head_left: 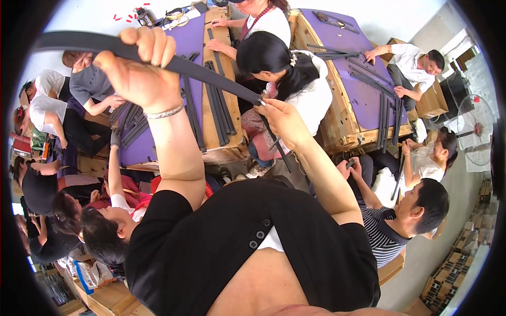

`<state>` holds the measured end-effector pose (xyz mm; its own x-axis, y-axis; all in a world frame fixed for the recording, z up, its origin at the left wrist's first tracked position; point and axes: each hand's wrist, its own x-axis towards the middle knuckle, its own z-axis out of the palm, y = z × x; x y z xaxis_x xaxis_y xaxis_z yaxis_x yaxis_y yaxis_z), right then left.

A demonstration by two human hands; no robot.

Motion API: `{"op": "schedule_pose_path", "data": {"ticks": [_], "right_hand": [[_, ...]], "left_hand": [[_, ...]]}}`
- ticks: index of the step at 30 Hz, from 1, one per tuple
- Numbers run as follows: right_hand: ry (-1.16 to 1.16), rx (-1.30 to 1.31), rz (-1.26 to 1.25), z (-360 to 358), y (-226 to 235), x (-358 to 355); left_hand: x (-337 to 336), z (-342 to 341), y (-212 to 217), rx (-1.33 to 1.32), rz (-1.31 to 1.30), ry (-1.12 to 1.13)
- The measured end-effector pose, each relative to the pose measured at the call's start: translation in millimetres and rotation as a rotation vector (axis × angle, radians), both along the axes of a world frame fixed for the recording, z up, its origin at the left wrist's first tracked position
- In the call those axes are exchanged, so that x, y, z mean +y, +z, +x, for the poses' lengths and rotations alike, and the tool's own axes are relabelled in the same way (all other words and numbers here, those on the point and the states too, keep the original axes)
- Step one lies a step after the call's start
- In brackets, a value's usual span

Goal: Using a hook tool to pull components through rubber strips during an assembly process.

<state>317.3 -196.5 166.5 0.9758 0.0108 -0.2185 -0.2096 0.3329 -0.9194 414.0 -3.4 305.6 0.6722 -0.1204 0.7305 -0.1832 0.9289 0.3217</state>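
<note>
A long black strip (211,77), perhaps a flat tube, slants across the upper middle of the head view. My left hand (139,79) is raised and wrapped round it toward its left part. At the strip's right end, the fingers of my right hand (284,118) are pinched together. A small pale, shiny bit (263,98) shows at those fingertips; its kind is too small to make out. Below the right hand a thin dark length (276,141) hangs down; whether that hand holds it is unclear.
Two tables with purple tops, the left (192,39) and the right (329,31), carry several black strips (371,79). A person in white (311,79) sits close ahead of my right hand. Other people work on both sides. A standing fan (474,129) is at far right.
</note>
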Motion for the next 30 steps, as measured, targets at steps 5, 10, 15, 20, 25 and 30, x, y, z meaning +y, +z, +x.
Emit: {"op": "schedule_pose_path", "data": {"ticks": [5, 10, 15, 20, 25, 30], "right_hand": [[0.003, -0.001, 0.032, -12.5, 24.5, 10.2], [0.051, -0.063, -0.220, -27.1, 26.1, 4.5], [-0.153, -0.552, -1.144, -39.0, 43.0, 10.2], [-0.129, -0.506, -1.353, -39.2, 52.5, 19.7], [-0.125, -0.416, -1.141, -30.4, 49.3, 15.4], [0.088, 0.041, -0.107, -18.9, 44.0, 6.8]], "left_hand": [[-59.2, -14.5, -57.5, 0.121, 0.336, 0.016], [-59.0, -25.5, -72.9, 0.073, 0.390, -0.148], [-56.1, -25.2, -69.1, -0.015, 0.263, -0.297], [-58.3, -35.0, -74.1, -0.138, 0.278, -0.220], [-60.3, -39.1, -76.0, -0.180, 0.289, -0.169], [-59.7, -41.8, -78.3, -0.211, 0.335, -0.098]]}}
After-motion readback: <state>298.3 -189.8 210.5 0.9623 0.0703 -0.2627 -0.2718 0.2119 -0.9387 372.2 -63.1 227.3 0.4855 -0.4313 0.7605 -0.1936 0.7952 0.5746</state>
